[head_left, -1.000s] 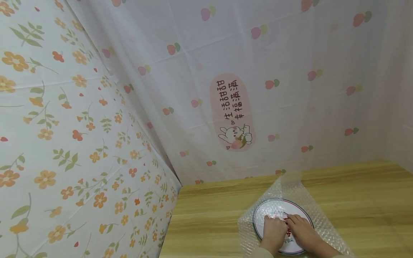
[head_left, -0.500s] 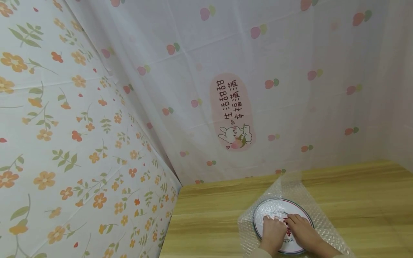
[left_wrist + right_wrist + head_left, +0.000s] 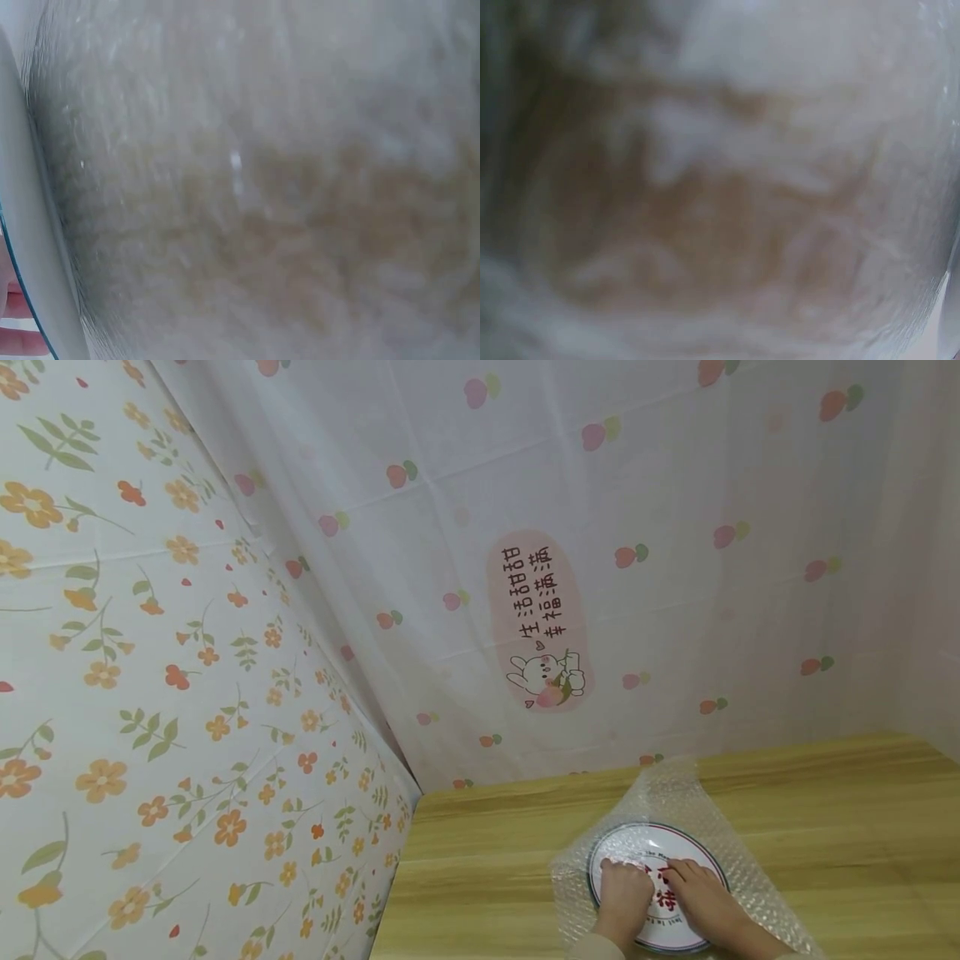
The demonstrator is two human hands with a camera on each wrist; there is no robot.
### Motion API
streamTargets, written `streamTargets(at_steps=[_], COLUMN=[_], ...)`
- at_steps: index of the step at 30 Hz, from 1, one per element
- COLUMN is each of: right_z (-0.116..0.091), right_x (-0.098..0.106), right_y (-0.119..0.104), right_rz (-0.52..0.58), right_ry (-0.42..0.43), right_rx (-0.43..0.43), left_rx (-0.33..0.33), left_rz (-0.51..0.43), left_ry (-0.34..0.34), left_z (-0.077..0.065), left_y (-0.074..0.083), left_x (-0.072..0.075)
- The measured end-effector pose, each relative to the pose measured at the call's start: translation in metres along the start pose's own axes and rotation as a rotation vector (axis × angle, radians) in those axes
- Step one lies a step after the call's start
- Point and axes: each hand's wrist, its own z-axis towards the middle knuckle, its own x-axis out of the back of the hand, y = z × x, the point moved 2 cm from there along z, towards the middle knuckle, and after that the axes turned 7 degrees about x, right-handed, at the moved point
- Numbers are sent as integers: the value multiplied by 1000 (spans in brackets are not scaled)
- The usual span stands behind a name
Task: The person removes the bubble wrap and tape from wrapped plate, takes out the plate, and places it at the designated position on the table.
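Note:
A round white plate [image 3: 660, 841] with a dark rim line and red characters lies face up on a sheet of bubble wrap [image 3: 753, 872] in the head view. Some of the clear wrap also appears to cover its left part. My left hand [image 3: 625, 897] is over the plate's left half, fingers curled, seeming to grip the wrap; its fingertips are hidden. On the right half rests my right hand [image 3: 705, 902], its fingers reaching toward the plate's middle. In the left wrist view the plate's edge [image 3: 34, 247] stands beside blurred wrap. Blurred wrap [image 3: 705, 202] fills the right wrist view.
The wood-grain table [image 3: 487, 868] extends left and right of the wrap. Behind it hangs a pale curtain [image 3: 675, 635] with a heart print and a rabbit patch. A flower-print sheet [image 3: 187, 693] borders the left side.
My left hand has shifted left, away from my right hand, uncovering more red characters. The wrap's far corner has spread slightly left. My right hand has stayed in place.

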Motion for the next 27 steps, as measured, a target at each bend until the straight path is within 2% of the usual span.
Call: streamTargets(at_steps=[10, 14, 19, 24, 27], right_z=[1, 1, 1, 3, 4], right_x=[0, -1, -1, 4, 5], right_y=[1, 1, 1, -3, -4], right_rz=[20, 20, 22, 61, 79], right_ry=[-69, -63, -69, -159, -237], right_rx=[-58, -55, -57, -128, -175], left_rx=[8, 17, 23, 19, 25], left_rz=[-1, -13, -17, -12, -15], left_ry=[55, 54, 10, -48, -38], left_z=[6, 8, 10, 12, 12], left_y=[-8, -11, -15, -18, -21], left_x=[-5, -6, -7, -11, -13])
